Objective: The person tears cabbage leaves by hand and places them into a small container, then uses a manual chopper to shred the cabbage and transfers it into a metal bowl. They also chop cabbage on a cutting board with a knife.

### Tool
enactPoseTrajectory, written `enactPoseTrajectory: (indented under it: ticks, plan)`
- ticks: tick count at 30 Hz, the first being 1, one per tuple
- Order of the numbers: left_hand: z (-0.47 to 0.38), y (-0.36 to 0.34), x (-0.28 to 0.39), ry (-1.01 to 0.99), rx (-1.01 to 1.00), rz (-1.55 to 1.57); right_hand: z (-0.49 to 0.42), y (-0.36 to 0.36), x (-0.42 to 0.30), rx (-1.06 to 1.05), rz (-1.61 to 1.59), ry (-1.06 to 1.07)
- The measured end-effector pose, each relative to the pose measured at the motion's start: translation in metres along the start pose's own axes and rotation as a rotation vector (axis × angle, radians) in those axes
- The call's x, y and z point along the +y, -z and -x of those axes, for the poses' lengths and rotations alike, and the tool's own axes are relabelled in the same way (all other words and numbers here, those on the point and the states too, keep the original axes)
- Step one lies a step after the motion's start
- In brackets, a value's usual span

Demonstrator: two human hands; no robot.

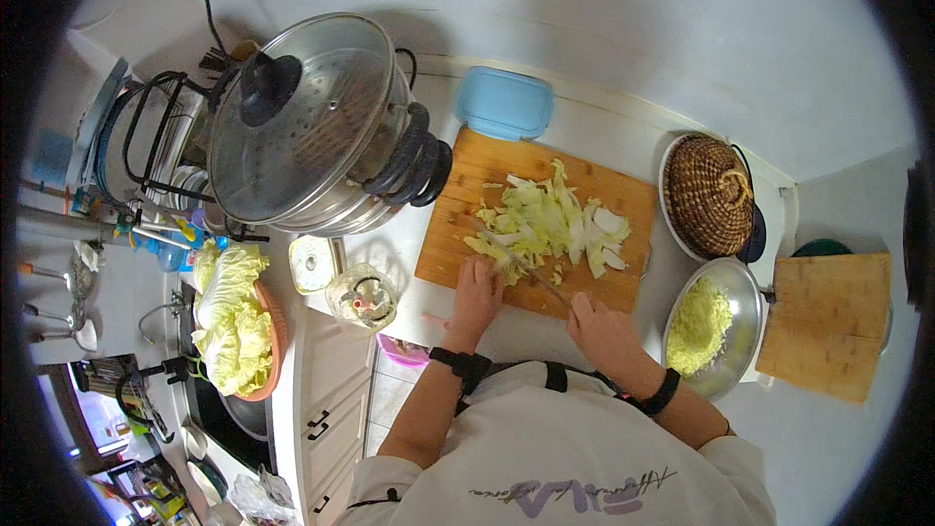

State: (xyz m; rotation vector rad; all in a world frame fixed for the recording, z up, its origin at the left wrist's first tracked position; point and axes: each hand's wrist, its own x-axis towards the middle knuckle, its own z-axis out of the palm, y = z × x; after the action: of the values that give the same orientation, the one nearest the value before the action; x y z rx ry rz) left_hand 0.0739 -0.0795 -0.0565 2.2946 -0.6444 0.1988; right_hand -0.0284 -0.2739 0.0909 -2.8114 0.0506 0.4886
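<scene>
Sliced napa cabbage (544,215) lies in a loose heap across a wooden cutting board (467,168). My right hand (603,332) grips a kitchen knife (537,277) at the board's near edge. Its blade slants up and left into the near side of the heap. Close to the blade's far part, my left hand (478,292) rests at the board's near left, fingers curled beside the cabbage pieces. Whether those fingers pinch any cabbage is hidden.
A lidded steamer pot (314,124) stands left of the board, a blue lidded container (505,101) behind it. To the right are a woven cover (705,197) and a steel bowl (745,329) of finely chopped cabbage. A chopper bowl (361,298) and cabbage leaves (234,321) are left.
</scene>
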Motion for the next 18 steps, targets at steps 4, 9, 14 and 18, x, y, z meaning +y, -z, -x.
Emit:
enactPoseTrajectory:
  ticks: [4,9,14,18]
  plan:
    - [-0.004,0.004,0.006,-0.078,0.046,-0.189,0.007,0.01,-0.005,-0.032,0.022,0.037]
    - [0.0,0.008,0.006,0.073,-0.086,-0.074,-0.003,-0.002,0.002,-0.112,-0.143,0.002]
    - [-0.003,0.002,-0.005,0.132,-0.022,0.036,-0.019,-0.029,0.008,-0.05,-0.302,-0.004]
    - [-0.002,0.005,-0.005,0.147,0.006,0.088,-0.039,-0.051,0.005,0.006,-0.298,-0.054]
